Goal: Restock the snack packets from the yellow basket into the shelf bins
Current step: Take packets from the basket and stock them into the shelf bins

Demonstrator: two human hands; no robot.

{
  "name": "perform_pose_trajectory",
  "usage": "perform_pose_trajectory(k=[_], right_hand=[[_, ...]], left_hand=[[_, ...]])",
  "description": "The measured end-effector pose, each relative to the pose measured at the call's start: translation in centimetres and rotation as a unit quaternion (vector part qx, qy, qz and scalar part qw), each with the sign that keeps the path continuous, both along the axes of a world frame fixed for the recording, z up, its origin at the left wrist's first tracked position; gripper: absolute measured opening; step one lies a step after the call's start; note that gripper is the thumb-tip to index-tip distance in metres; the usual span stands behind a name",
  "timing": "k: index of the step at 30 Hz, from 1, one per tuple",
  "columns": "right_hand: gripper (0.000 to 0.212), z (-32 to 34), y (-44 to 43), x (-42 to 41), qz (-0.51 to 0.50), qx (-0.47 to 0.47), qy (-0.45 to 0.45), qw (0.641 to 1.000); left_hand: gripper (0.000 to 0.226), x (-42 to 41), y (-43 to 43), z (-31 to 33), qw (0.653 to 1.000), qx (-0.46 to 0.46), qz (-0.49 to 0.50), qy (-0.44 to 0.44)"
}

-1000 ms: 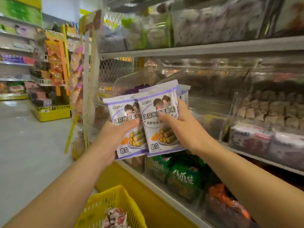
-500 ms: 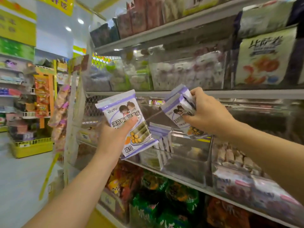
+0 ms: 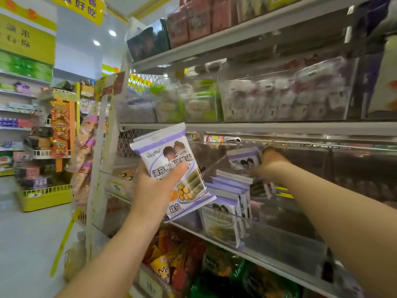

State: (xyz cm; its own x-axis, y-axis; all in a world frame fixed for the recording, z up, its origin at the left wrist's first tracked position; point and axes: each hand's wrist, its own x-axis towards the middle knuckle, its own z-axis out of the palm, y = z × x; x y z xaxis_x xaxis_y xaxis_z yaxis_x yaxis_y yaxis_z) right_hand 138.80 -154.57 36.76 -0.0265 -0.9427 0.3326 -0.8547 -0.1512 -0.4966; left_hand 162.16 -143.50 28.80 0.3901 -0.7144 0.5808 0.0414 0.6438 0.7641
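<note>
**Second packet goes into the clear bin**

The clear bin (image 3: 285,244) on the middle shelf holds a row of purple-and-white packets (image 3: 225,214) standing upright at its left end. The right hand (image 3: 271,162) reaches in over the open top, fingers pinching a second packet (image 3: 243,159), which is blurred, just behind that row. The left hand (image 3: 159,190) is curled round a snack packet (image 3: 171,168), held up near the bin's left end. Its print reads "海苔卷" and, lower down, "糕点". One shelf up, a bin (image 3: 193,104) holds green-and-white packs and a larger bin (image 3: 285,95) holds white-and-red ones. Half a second ago the right hand held its packet outside the bin; the left has barely shifted.
</note>
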Motion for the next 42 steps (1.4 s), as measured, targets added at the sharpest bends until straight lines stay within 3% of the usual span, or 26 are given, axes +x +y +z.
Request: perform_pose_trajectory(k=[2, 6, 10, 15, 20, 23, 26, 28, 33, 38, 40, 42], right_hand=[[0.021, -1.2, -1.3, 0.5, 0.041, 0.078, -0.08, 0.993], [0.009, -1.9, -1.6, 0.3, 0.084, 0.211, -0.147, 0.963], [0.005, -0.1, -1.2, 0.2, 0.107, 0.225, -0.14, 0.958], [0.021, 0.7, -0.5, -0.4, 0.158, 0.242, -0.112, 0.951], [0.027, 2.4, 2.8, -1.0, 0.216, 0.06, -0.048, 0.973], [0.038, 4.0, 6.8, -1.7, 0.381, 0.076, -0.168, 0.906], [0.067, 4.6, 9.9, -2.2, 0.453, 0.087, -0.164, 0.872], [0.065, 4.4, 11.0, -2.2, 0.457, 0.062, -0.132, 0.877], [0.036, 4.3, 12.2, -4.4, 0.442, 0.013, -0.095, 0.892], [0.029, 4.5, 13.1, -6.5, 0.407, -0.126, -0.04, 0.904], [0.033, 4.3, 13.0, -7.1, 0.361, -0.185, 0.015, 0.914], [0.03, 3.7, 12.6, -7.7, 0.317, -0.228, 0.057, 0.919]], left_hand=[[0.069, 0.5, -0.4, -0.3, 1.0, -0.001, -0.001, -0.006], [0.067, 0.9, -1.0, -0.8, 1.0, 0.004, 0.004, -0.009], [0.068, 0.8, -1.6, -1.2, 1.0, 0.014, -0.011, -0.014], [0.066, 0.0, -1.5, -1.0, 0.999, 0.014, -0.015, -0.027], [0.075, -1.0, -0.7, 0.7, 0.999, -0.016, -0.027, -0.04], [0.072, -1.9, -0.1, 1.8, 0.995, -0.033, -0.058, -0.075], [0.066, -3.7, 0.5, 2.8, 0.984, -0.042, -0.098, -0.14], [0.062, -5.4, 1.0, 3.5, 0.974, -0.052, -0.132, -0.178], [0.067, -8.7, 1.3, 4.1, 0.954, -0.038, -0.181, -0.238], [0.066, -9.9, 0.6, 4.7, 0.945, -0.035, -0.138, -0.295], [0.068, -9.3, 0.0, 4.5, 0.94, -0.028, -0.081, -0.331], [0.055, -8.3, -0.4, 3.9, 0.929, -0.005, -0.007, -0.371]])
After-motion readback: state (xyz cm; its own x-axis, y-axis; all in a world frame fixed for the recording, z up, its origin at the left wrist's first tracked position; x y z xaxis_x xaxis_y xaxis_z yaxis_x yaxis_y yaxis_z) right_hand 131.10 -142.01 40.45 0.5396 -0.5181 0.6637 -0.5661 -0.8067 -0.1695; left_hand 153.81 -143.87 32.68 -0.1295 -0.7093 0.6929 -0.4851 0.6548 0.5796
